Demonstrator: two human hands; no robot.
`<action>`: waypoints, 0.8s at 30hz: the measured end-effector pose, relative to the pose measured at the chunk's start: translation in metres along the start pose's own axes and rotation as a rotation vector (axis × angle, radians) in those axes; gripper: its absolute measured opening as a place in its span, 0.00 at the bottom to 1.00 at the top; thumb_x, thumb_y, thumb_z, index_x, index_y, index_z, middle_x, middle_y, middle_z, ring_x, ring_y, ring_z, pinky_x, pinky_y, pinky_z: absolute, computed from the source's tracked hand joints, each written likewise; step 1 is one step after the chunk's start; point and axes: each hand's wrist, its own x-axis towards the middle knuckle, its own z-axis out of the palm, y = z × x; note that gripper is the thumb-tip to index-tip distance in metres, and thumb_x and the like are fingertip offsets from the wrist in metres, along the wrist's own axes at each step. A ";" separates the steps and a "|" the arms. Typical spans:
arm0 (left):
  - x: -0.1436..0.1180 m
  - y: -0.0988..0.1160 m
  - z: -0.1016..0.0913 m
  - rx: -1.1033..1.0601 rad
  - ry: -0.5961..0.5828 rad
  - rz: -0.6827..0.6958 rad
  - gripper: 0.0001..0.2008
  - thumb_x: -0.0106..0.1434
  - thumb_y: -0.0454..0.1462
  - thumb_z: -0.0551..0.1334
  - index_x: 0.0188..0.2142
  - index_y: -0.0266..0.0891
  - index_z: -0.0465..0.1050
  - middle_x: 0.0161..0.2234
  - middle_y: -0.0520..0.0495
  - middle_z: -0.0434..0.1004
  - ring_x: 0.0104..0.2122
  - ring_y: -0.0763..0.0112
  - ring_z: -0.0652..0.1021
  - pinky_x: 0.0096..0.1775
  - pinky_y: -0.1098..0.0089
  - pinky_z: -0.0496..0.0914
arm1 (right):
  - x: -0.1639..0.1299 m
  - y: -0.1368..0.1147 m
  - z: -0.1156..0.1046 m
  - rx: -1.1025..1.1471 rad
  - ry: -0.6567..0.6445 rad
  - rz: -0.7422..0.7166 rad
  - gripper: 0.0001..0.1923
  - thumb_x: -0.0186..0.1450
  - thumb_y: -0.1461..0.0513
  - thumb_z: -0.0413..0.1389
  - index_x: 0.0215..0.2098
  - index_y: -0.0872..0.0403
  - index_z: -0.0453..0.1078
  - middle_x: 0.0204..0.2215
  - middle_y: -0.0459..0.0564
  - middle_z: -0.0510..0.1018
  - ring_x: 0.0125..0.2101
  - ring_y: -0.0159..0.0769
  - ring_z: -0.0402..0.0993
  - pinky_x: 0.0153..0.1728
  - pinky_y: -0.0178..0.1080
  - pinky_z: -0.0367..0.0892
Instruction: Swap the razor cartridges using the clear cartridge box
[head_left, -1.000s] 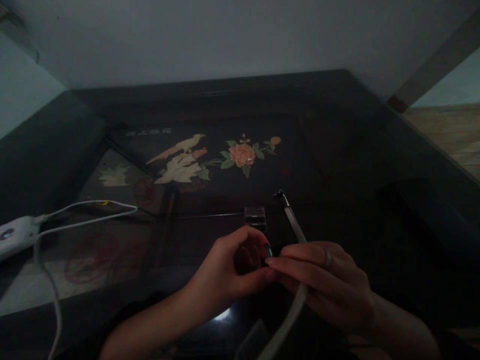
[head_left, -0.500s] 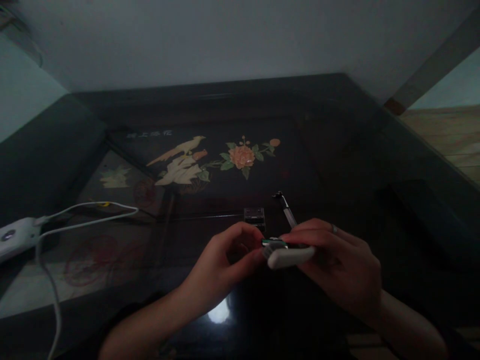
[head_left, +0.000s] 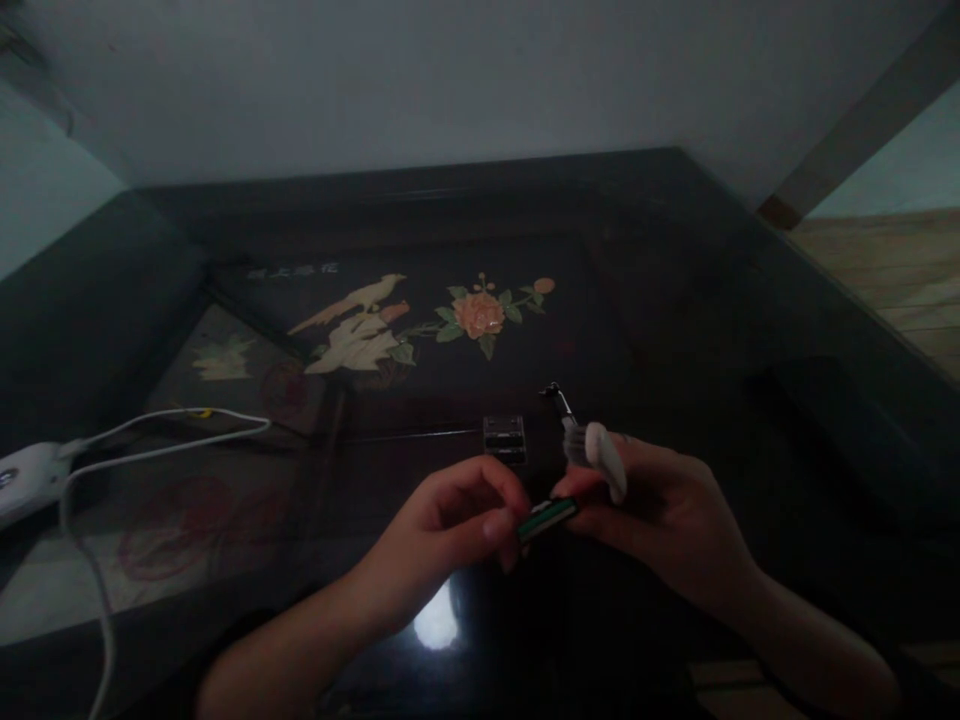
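Note:
Between my two hands is a small flat green-edged board (head_left: 549, 518), tilted with its right end higher. My left hand (head_left: 457, 525) is closed, pinching the board's left end between thumb and fingers. My right hand (head_left: 660, 500) is closed around a small white brush (head_left: 606, 462), whose grey bristles point left, and its fingertips also touch the board's right end. Just beyond my left fingers lies a small clear-and-dark case (head_left: 504, 438) on the table. A thin metal tool with a hooked tip (head_left: 556, 392) lies beyond the brush, its near end hidden.
A dark glossy table (head_left: 637, 230) carries an inlaid bird and a flower (head_left: 478, 315). At the left edge sits a white device (head_left: 30, 480) with a looping white cable (head_left: 172, 452). A dark flat object (head_left: 840, 430) lies at the right. A pale wall (head_left: 420, 80) stands behind.
The brush has lifted off the board and turned, its bristles now up and to the left. The board has tilted, showing more of its green edge.

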 end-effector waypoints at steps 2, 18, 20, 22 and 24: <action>0.000 -0.003 0.000 -0.042 -0.035 -0.012 0.14 0.55 0.44 0.71 0.32 0.36 0.75 0.29 0.50 0.72 0.26 0.78 0.70 0.29 0.78 0.64 | 0.000 0.001 0.002 0.022 0.000 -0.017 0.05 0.59 0.62 0.66 0.27 0.53 0.76 0.23 0.43 0.77 0.22 0.29 0.72 0.21 0.29 0.65; -0.003 -0.007 0.007 -0.179 -0.148 -0.311 0.22 0.58 0.51 0.66 0.23 0.34 0.70 0.17 0.55 0.62 0.18 0.78 0.63 0.24 0.74 0.57 | 0.003 0.015 0.004 0.186 -0.122 -0.130 0.07 0.61 0.60 0.65 0.28 0.55 0.76 0.25 0.45 0.76 0.25 0.29 0.71 0.25 0.30 0.67; -0.003 -0.007 0.008 -0.213 -0.168 -0.334 0.20 0.59 0.49 0.66 0.24 0.34 0.70 0.16 0.56 0.60 0.18 0.79 0.61 0.24 0.74 0.57 | 0.003 0.015 0.005 0.199 -0.145 -0.140 0.08 0.62 0.59 0.64 0.28 0.56 0.76 0.24 0.46 0.75 0.24 0.28 0.70 0.24 0.30 0.66; -0.002 -0.009 0.010 -0.242 -0.175 -0.329 0.19 0.59 0.49 0.66 0.25 0.34 0.71 0.16 0.57 0.60 0.18 0.78 0.61 0.25 0.73 0.58 | 0.003 0.016 0.005 0.203 -0.173 -0.140 0.09 0.63 0.59 0.62 0.29 0.56 0.76 0.25 0.46 0.75 0.24 0.28 0.70 0.24 0.30 0.66; -0.002 -0.010 0.011 -0.265 -0.181 -0.319 0.20 0.59 0.50 0.66 0.25 0.35 0.71 0.17 0.56 0.60 0.18 0.78 0.61 0.26 0.73 0.59 | 0.003 0.017 0.006 0.197 -0.189 -0.146 0.09 0.64 0.59 0.62 0.30 0.57 0.77 0.25 0.47 0.75 0.24 0.28 0.70 0.24 0.30 0.65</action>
